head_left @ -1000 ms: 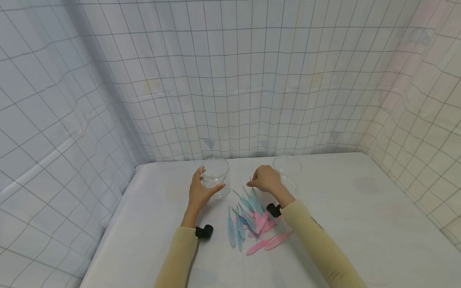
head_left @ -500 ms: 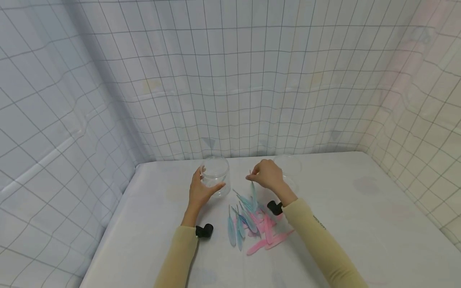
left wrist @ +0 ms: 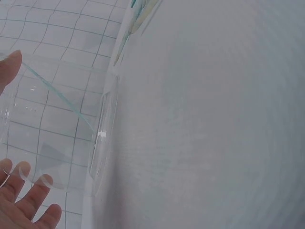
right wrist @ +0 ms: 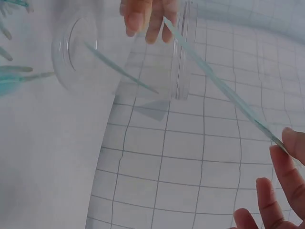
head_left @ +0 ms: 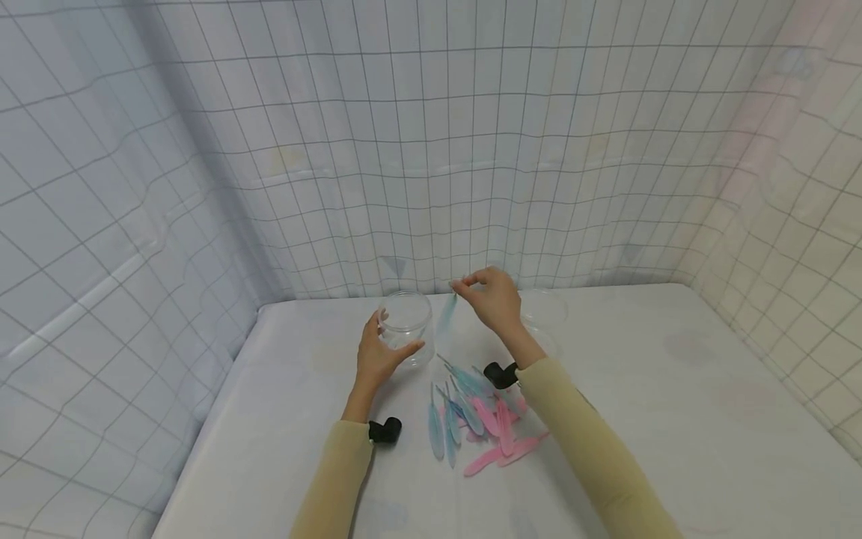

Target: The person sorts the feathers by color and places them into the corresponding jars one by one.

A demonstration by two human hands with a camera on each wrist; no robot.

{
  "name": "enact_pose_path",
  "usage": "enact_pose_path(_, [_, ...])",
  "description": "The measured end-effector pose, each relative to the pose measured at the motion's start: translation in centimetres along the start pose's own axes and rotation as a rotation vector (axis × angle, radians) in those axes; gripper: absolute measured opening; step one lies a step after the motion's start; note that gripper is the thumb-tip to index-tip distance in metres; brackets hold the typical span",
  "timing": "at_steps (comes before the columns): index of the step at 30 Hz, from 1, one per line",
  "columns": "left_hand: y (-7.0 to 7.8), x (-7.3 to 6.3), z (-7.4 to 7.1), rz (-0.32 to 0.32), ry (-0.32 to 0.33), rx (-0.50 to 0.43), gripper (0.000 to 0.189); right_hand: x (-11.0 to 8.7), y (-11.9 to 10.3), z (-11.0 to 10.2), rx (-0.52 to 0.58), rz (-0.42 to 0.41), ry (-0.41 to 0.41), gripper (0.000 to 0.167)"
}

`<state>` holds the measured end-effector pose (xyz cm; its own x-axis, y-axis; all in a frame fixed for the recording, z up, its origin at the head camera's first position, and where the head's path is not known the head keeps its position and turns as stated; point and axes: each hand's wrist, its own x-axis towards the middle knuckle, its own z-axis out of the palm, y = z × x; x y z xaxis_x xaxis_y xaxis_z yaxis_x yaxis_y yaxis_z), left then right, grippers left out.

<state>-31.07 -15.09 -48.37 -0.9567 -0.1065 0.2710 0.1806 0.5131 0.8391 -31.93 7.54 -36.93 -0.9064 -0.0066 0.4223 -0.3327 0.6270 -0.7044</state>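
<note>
My left hand (head_left: 378, 361) holds a clear jar (head_left: 416, 333), thumb on the near side and fingers round the far side. The jar stands upright on the table with its mouth uncovered. Inside it leans one thin pale-blue feather (right wrist: 121, 71), also visible through the wall in the left wrist view. My right hand (head_left: 497, 301) is raised to the right of the jar and pinches another light-blue feather (right wrist: 217, 81) by its quill between thumb and index finger. That feather hangs down; in the right wrist view its tip appears beside the jar's rim.
Several blue feathers (head_left: 436, 434) and pink feathers (head_left: 501, 430) lie in a loose pile on the white table (head_left: 323, 389), nearer than the jar. A second clear container (head_left: 548, 307) stands behind my right wrist, partly hidden. A grid-patterned cloth (head_left: 444, 180) hangs behind.
My right hand has lifted the blue feather off the pile, up and leftward toward the jar's mouth. The left hand keeps its hold on the jar.
</note>
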Motion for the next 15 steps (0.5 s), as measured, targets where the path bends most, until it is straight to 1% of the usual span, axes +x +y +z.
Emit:
enact_pose_path(5, [0.1,-0.1,-0.1,-0.003,-0.004,-0.006,0.103,0.9,-0.5,1.5,0.142,0.031,0.111,0.034])
enact_pose_path(8, [0.3,-0.2,-0.2,-0.004,-0.007,-0.015,0.103,1.1,-0.8,2.5,0.192,0.032,0.166,0.034])
enact_pose_path(12, [0.3,-0.3,-0.2,-0.004,-0.009,-0.02,0.104,1.1,-1.0,3.8,0.177,0.035,0.194,0.035])
enact_pose_path(15, [0.2,-0.2,-0.2,-0.004,-0.008,-0.02,0.105,0.8,-0.8,4.8,0.143,0.035,0.164,0.035])
